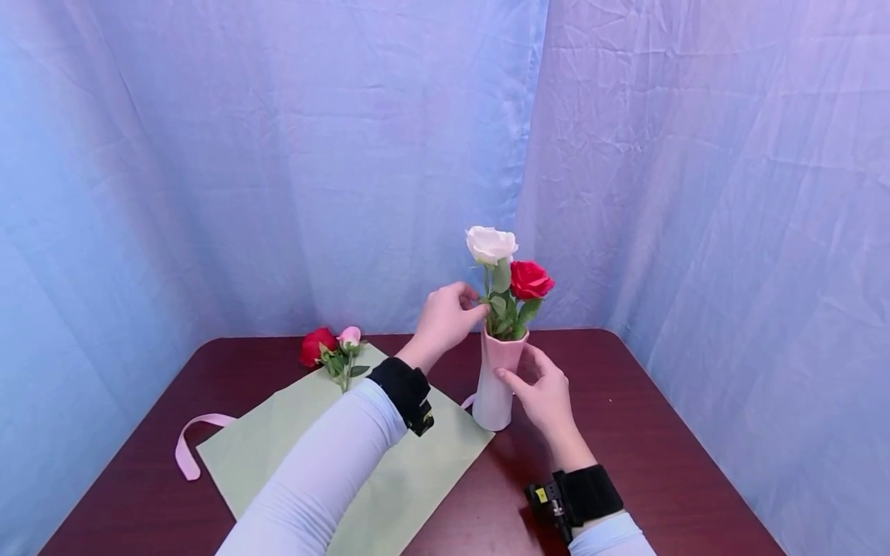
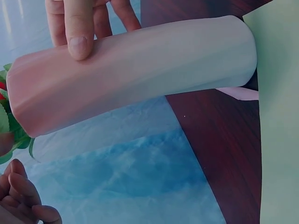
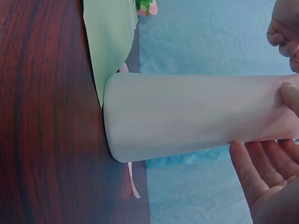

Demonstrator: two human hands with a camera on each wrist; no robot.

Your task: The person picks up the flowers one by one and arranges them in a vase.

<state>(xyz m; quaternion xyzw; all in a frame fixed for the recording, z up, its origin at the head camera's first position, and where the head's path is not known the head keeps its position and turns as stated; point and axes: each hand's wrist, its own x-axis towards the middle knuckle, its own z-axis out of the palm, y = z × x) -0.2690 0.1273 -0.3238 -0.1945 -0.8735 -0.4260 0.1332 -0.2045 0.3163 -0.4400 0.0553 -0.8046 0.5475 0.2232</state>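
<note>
A tall vase (image 1: 495,386), pink at the top and white below, stands upright on the table. In its mouth are a white rose (image 1: 490,244) and a red rose (image 1: 531,279) with green leaves. My left hand (image 1: 446,315) pinches the white rose's stem just above the rim. My right hand (image 1: 548,392) holds the vase below the rim from the right, its thumb in front. In the left wrist view the right thumb (image 2: 79,35) presses on the vase's pink part; the right wrist view shows the right fingers (image 3: 243,161) along its side.
A sheet of pale green paper (image 1: 389,471) lies left of the vase, reaching its base. Another red rose (image 1: 318,347) and a pink rosebud (image 1: 350,336) lie at its far edge. Pink ribbon (image 1: 186,455) sticks out at the left. Curtains (image 1: 313,154) surround the dark table (image 1: 626,463).
</note>
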